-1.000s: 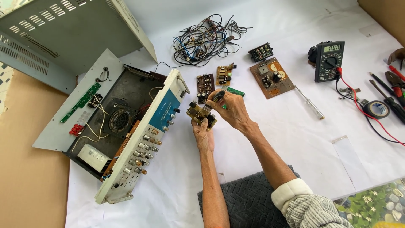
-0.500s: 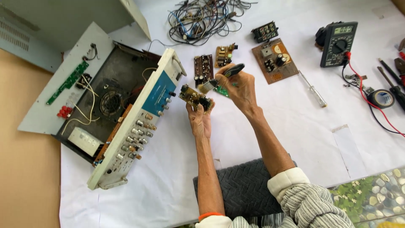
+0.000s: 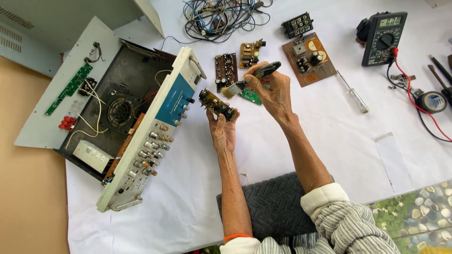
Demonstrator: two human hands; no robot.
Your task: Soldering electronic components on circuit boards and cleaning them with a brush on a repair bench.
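— What did we have in our left hand [image 3: 223, 130]?

— A small board [image 3: 217, 104], narrow and yellowish, crowded with dark knobs and parts along its length. We held it tilted, just right of the amplifier [image 3: 141, 127] and its pale front panel, lifted off the white sheet [image 3: 329, 136]. Our fingers were curled shut around its lower end.

— And the right hand [image 3: 273, 89]?

— It was closed on a brush [image 3: 249, 80] with a dark handle, the bristles pointing at the board's upper end, close to it; whether they touched, we couldn't tell.

— What else lay right of the amplifier?

— Two more boards [image 3: 238, 63] flat on the sheet behind our hands, a green one [image 3: 250, 96] partly under the right hand, a larger brown board [image 3: 308, 59] farther right, then a screwdriver [image 3: 353, 91] and a multimeter [image 3: 383, 37].

— What had changed from half a second before?

— The board sat a little lower and nearer us, still in the left hand. The right hand had turned the brush, so the bristles faced the board rather than away.
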